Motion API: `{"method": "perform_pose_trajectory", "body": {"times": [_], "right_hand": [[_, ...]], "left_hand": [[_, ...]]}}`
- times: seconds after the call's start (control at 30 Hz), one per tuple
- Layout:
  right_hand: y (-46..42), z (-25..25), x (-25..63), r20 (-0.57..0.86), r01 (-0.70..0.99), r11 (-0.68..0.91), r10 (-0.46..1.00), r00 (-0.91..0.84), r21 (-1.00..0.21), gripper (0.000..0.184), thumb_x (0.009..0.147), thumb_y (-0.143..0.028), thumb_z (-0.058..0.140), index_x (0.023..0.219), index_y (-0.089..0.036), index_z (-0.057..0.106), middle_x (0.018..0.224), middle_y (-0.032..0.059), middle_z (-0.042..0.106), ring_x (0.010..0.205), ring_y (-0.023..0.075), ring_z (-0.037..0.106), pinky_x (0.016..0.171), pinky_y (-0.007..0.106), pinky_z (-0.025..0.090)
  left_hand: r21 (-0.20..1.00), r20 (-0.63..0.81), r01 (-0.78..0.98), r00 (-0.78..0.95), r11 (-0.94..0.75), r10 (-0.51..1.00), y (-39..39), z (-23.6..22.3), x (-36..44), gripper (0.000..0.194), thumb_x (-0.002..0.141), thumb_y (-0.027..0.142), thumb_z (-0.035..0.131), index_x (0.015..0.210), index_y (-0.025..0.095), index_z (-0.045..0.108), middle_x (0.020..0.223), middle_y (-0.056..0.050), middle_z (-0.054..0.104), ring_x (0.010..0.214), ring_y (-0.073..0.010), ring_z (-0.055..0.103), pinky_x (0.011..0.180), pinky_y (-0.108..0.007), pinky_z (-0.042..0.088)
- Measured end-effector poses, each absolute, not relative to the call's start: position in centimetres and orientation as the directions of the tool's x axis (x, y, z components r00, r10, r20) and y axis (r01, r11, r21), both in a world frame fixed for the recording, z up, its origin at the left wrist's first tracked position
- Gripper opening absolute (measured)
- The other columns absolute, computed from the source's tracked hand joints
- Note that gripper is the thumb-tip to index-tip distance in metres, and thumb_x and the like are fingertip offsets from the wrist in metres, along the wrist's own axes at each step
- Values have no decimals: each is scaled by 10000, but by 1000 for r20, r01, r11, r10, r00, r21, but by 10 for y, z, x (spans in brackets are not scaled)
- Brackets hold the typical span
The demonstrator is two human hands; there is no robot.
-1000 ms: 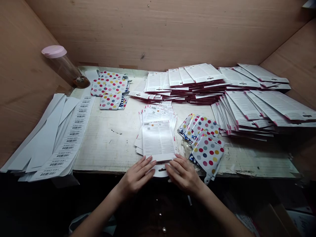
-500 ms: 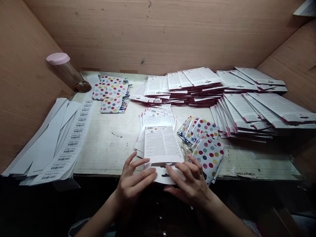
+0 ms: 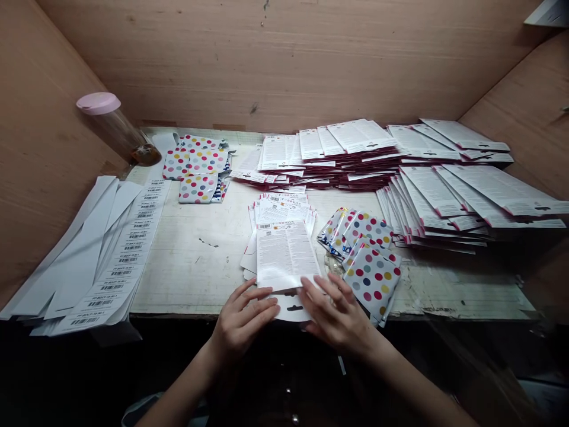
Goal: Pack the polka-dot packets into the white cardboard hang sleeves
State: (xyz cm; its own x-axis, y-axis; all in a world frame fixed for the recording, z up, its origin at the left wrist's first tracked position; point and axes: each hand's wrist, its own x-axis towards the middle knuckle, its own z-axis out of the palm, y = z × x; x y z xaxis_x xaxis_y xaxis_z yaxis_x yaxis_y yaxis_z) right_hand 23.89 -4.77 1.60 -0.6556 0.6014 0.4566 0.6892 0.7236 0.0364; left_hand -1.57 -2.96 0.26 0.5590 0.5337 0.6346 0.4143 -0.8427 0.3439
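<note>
**Printed card sleeve (image 3: 288,252) apparently unfinished**

Lower centre, its slotted flap (image 3: 284,307) seems unclosed. The left hand (image 3: 240,314) meets it, fingers close together (pinching, I cannot tell); the right hand (image 3: 338,317) has fingers spread. Stacked sleeves (image 3: 358,136), upper right, look done; dotted packets (image 3: 372,276) lie loose, centre right.

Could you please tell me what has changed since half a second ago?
The right hand has reached forward onto the near edge of the white, rectangular, printed card sleeve, whose opening looks narrower. The left hand stays at the sleeve's near left corner. The white glossy polka-dot packets and clear pink-lidded bottle stayed.
</note>
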Motion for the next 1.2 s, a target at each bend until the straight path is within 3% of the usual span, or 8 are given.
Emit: {"method": "perform_pose_trajectory", "body": {"times": [0.1, 0.27, 0.47, 0.57, 0.67, 0.9, 1.07, 1.2], "right_hand": [[-49, -3, 243, 485, 596, 803, 513, -708, 22, 252, 923, -136, 526, 1146, -113, 641, 1149, 134, 678, 1158, 271, 558, 995, 447, 488], [-47, -36, 238, 525, 593, 779, 598, -605, -204, 261, 937, -84, 449, 1127, -76, 629, 1071, 164, 687, 1052, 276, 592, 845, 432, 548], [-39, -44, 220, 432, 702, 465, 869, -242, -540, 225, 938, -133, 499, 1107, -155, 646, 878, 87, 627, 814, 200, 548, 711, 341, 525], [-41, -45, 214, 468, 838, 384, 865, -180, -387, 242, 933, -152, 509, 1084, -204, 690, 990, 117, 610, 912, 251, 541, 779, 425, 493], [-46, -42, 212, 437, 891, 367, 871, -227, -269, 269, 935, -179, 509, 1144, -206, 676, 1102, 139, 619, 1033, 313, 526, 839, 509, 454], [-40, -9, 210, 588, 791, 601, 682, -434, -113, 352, 937, -130, 462, 1261, -82, 591, 1144, 168, 654, 1101, 288, 552, 885, 436, 490], [6, 54, 240, 759, 728, 685, 458, -462, 29, 391, 914, -56, 451, 1291, -28, 553, 1060, 168, 698, 1077, 276, 589, 867, 407, 501], [94, 109, 298, 827, 881, 444, 423, -369, 166, 365, 924, -98, 511, 1254, -210, 618, 1088, 82, 711, 1013, 234, 585, 837, 380, 477]], "left_hand": [[346, 598, 411, 597, -844, 535, -30, -11, -19, 213, 893, 76, 546, 1070, 135, 649, 963, -70, 742, 1073, -215, 638, 1043, -487, 438], [326, 474, 564, 597, -759, 647, -39, -28, -11, 184, 874, 76, 544, 1002, 168, 637, 870, -45, 700, 886, -198, 631, 892, -432, 482], [561, 264, 763, 202, -321, 943, -37, -32, 7, 116, 922, 283, 556, 988, 194, 594, 841, -34, 608, 720, -171, 564, 673, -319, 464], [504, 185, 861, -28, -70, 982, -31, -30, 10, 417, 832, 466, 645, 1087, 151, 546, 927, -83, 585, 769, -225, 564, 652, -346, 463], [459, 65, 888, -72, 34, 995, -26, -24, 8, 366, 781, 553, 651, 803, 202, 547, 785, -50, 576, 788, -262, 547, 656, -354, 427], [919, -312, 297, 150, 259, 938, -22, 19, 7, 401, 876, 549, 499, 742, 187, 609, 716, -26, 607, 696, -194, 550, 661, -298, 436], [960, -277, 105, 190, 261, 942, -26, 26, -7, 503, 910, 605, 388, 826, 180, 644, 674, -12, 558, 597, -145, 476, 583, -258, 410], [969, -188, 186, 130, 163, 973, -26, 15, -12, 432, 891, 592, 451, 919, 199, 627, 705, -8, 561, 605, -145, 490, 583, -254, 409]]}}
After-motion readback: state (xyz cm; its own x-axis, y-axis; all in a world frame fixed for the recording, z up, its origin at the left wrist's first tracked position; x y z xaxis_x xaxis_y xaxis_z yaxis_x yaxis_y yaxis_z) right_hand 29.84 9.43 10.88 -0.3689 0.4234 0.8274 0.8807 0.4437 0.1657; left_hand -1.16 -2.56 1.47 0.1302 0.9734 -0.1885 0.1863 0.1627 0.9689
